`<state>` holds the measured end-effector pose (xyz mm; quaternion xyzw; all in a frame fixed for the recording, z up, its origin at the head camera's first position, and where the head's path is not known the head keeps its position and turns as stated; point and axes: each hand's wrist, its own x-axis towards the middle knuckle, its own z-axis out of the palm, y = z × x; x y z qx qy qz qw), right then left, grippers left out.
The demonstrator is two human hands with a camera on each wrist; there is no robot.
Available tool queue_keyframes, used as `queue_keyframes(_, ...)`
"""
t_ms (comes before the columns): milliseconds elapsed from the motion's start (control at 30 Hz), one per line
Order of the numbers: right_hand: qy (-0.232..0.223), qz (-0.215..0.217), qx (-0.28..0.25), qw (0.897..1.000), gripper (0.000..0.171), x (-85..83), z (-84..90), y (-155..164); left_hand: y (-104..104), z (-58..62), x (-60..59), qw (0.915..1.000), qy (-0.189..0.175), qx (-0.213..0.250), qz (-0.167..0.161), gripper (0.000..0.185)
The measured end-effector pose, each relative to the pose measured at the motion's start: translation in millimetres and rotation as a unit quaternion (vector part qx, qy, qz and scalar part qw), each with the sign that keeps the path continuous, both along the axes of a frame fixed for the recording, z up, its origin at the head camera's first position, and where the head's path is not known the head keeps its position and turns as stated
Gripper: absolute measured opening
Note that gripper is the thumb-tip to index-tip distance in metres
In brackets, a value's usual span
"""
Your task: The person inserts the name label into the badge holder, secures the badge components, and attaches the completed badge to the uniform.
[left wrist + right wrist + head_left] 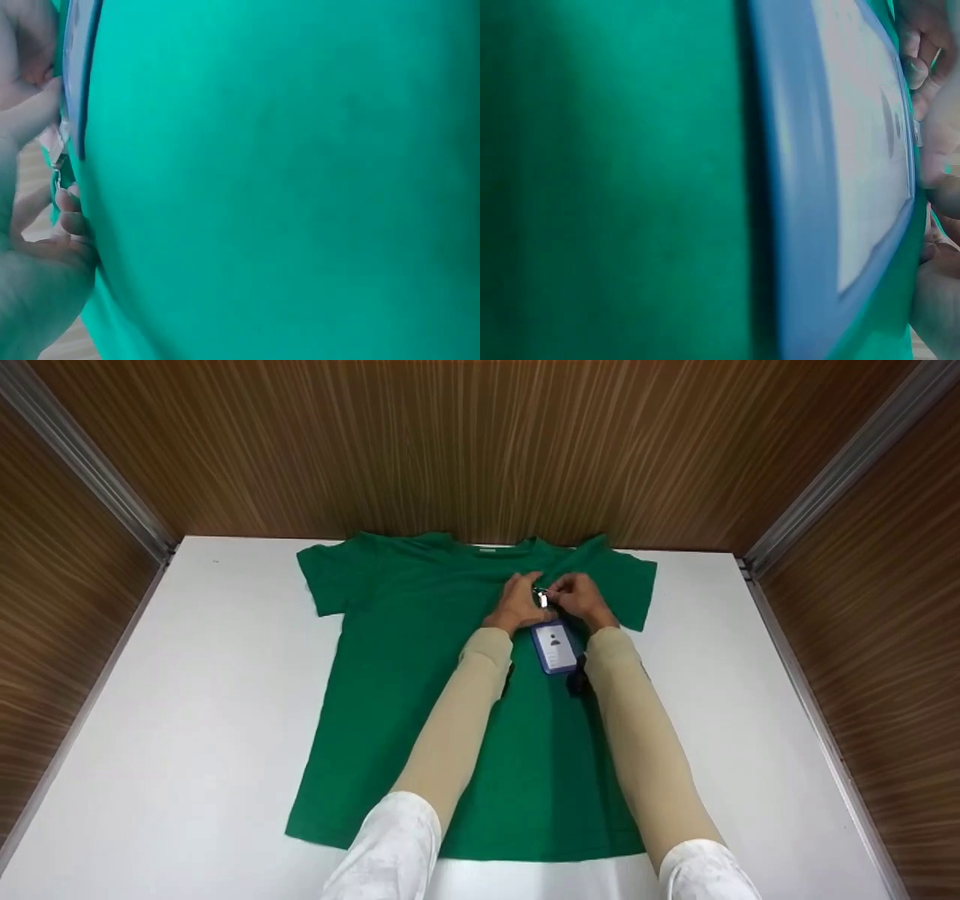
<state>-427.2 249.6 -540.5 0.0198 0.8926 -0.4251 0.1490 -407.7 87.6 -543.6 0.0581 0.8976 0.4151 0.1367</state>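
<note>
One green T-shirt lies flat on the white desk, its collar toward the far edge. On its chest lies one blue badge holder. Both forearms stretch out over the shirt. Just past the badge, the left hand and right hand meet, fingers curled, together pinching one small metal clip at the badge's top.

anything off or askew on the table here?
Nothing stands out. The green T-shirt lies flat and roughly square on the white table. Both hands, left hand and right hand, pinch the badge holder's metal clip at the chest.
</note>
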Motion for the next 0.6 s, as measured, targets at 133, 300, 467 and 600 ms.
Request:
queue_keyframes(133, -0.014, -0.001, -0.004, 1.0, 0.018, -2.1, -0.1, 1.5, -1.0, 1.9, 0.2, 0.9999, -0.01, -0.002, -0.006, 0.087)
queue_keyframes(300, -0.008, 0.004, 0.001, 1.0, 0.019, -2.3, -0.5, 1.3, -4.0, 2.1, -0.1, 0.9998, 0.005, -0.007, -0.015, 0.084)
queue_keyframes(467, 0.024, 0.027, 0.024, 0.999, 0.033, -3.9, -3.8, 4.3, -5.2, -1.2, -1.5, 0.9997, 0.018, -0.003, -0.015, 0.088)
queue_keyframes(600, 0.025, 0.062, 0.09, 0.994, 0.047, -4.2, -0.9, 4.1, -6.6, -3.3, -1.8, 0.9999, 0.009, 0.005, -0.007, 0.09)
